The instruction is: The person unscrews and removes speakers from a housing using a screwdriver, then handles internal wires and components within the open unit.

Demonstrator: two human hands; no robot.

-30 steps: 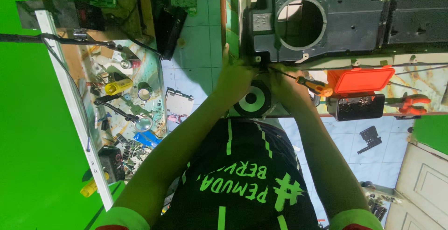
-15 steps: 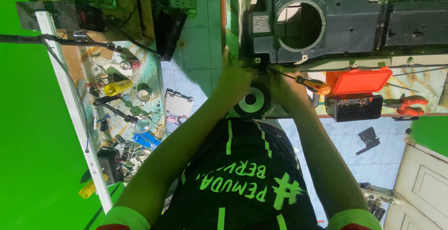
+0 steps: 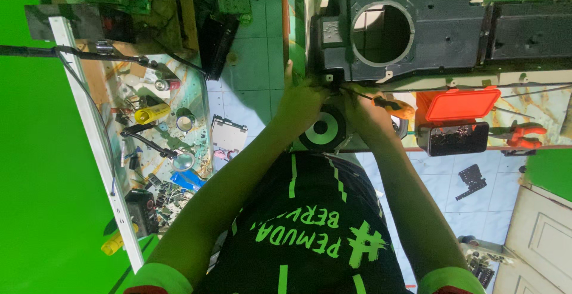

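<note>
- The left hand [image 3: 302, 100] is closed around the upper edge of a round speaker [image 3: 323, 129]; the fingers are curled on it, probably to keep it steady against the body.
- The speaker sits just below both hands, between the wrists, with its cone facing the camera.
- The right hand [image 3: 360, 104] is pressed together around the handle of a screwdriver [image 3: 386, 102] with an orange grip. The handle sticks out to the outer side of this hand, and the thin shaft points inward, toward the left hand.
- I cannot tell exactly where the tip touches, because the fingers cover it.
- Just above both hands lies a big black panel [image 3: 453, 37] with a round hole [image 3: 382, 33]. The hole looks about the right shape for the speaker, which may be why the panel is kept so near.
- To the outer side of the right hand stands an orange box [image 3: 462, 104] with an open lid, close enough to reach easily.
- Well apart from the left hand, on its outer side, is a glass table [image 3: 199, 145] crowded with small tools and parts.
</note>
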